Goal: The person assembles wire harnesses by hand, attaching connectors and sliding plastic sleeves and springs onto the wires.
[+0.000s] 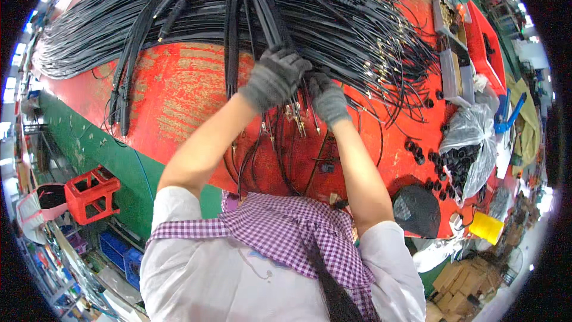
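Workshop, mfg. type; cables (333, 30) in bulk.
Big red table (137, 131), paint scuffed, w/ huge pile of blk cables, metal ends (375, 71) on many; parts bins (451, 77) & clear bag (476, 125) of small blk pcs. (462, 161) at R. Green floor (77, 131), blue crates (132, 262) lower L., cardboard (462, 289) lower R. Clutter (65, 274) & bright lights (545, 200) at view edges, mostly too blurry to ID.

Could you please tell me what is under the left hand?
The left hand covers part of a bundle of black cables. Cables show beyond the hand, and metal tips show on its near side. What lies directly beneath the palm is hidden.
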Demonstrator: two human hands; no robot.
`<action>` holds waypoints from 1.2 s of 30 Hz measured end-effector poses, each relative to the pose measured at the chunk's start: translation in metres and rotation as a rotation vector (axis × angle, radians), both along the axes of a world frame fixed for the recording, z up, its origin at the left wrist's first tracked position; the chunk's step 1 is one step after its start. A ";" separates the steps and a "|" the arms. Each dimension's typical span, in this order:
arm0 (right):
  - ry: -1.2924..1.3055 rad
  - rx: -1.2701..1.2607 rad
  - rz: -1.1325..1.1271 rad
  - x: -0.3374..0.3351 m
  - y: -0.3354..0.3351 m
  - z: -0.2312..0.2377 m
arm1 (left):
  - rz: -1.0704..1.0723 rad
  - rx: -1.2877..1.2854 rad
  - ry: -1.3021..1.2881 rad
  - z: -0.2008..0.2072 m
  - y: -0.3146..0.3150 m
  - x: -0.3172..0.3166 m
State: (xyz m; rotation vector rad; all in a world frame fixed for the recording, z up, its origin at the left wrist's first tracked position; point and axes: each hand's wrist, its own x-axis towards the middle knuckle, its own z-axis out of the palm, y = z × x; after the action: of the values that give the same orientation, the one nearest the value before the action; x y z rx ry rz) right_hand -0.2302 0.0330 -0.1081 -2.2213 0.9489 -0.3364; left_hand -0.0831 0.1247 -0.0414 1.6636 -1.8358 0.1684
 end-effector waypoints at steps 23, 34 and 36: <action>-0.359 1.288 -0.068 -0.065 -0.008 0.044 | 0.082 0.274 -0.350 -0.004 0.014 -0.019; 0.460 -0.259 -0.600 -0.356 -0.037 0.073 | -0.487 0.403 -0.004 -0.013 -0.022 -0.156; 0.557 -0.411 -0.791 -0.420 -0.073 0.062 | -0.451 0.477 -0.016 -0.004 -0.043 -0.190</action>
State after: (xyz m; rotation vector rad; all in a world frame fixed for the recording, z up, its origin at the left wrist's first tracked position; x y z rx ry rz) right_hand -0.6500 -0.0396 -0.0462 -2.2334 2.2374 -0.2740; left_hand -0.2727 0.0820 -0.0456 1.4815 -2.3357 -0.4837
